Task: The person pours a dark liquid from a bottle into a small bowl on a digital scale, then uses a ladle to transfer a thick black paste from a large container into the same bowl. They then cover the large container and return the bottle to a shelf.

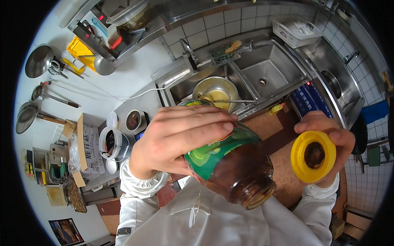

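Note:
My left hand (pixel 184 135) grips a large plastic bottle (pixel 237 163) with a green label and brown contents. The bottle is tilted, its uncapped mouth pointing down and to the right, towards my chest. In my right hand (pixel 341 144) is a yellow screw cap (pixel 327 153), held with its hollow side facing me; dark residue shows at its centre. The two hands are apart. Beyond the bottle, a steel bowl (pixel 231 87) with yellow liquid sits in the left sink basin (pixel 178 90), and a long utensil lies across it. The bottle's far end hides part of that bowl.
On the left counter stand a white bucket (pixel 115 144) with dark contents, a small bowl (pixel 134 120) of dark food on a scale, and an opened cardboard box (pixel 92 150). Behind the sink are a faucet (pixel 188 55) and a wire basket (pixel 224 55). Ladles and strainers hang left.

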`<action>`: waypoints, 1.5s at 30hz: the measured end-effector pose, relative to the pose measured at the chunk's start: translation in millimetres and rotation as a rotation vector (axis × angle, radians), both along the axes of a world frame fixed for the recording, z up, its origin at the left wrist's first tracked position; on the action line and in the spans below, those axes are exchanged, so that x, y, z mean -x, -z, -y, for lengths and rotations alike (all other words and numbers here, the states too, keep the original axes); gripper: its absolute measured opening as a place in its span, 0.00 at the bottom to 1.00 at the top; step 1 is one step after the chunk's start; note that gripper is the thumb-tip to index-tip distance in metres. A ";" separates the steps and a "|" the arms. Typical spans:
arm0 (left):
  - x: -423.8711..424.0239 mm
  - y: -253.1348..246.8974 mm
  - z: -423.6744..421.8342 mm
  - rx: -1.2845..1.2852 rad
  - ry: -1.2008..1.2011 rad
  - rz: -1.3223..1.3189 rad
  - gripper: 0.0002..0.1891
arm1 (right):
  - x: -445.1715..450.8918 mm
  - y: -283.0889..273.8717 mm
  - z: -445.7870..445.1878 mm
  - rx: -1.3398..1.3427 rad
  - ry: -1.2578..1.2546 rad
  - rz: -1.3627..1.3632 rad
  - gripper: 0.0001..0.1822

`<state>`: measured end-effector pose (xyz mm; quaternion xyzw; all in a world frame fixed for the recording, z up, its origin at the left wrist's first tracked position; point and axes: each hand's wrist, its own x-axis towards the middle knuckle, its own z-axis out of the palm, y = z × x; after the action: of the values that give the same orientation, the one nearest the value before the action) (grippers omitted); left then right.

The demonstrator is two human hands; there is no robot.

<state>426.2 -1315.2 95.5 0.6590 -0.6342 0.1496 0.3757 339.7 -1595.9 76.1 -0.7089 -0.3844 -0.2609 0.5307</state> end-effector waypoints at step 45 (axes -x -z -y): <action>238.6 136.4 -262.8 -0.296 -1.319 -0.421 0.33 | 4.0 148.9 -363.0 0.833 -0.434 -1.192 0.35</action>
<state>187.5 -1052.4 -40.9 0.9648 -0.0300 0.1276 0.2279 335.8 -1232.9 -72.8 -0.7802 -0.2303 0.4433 0.3764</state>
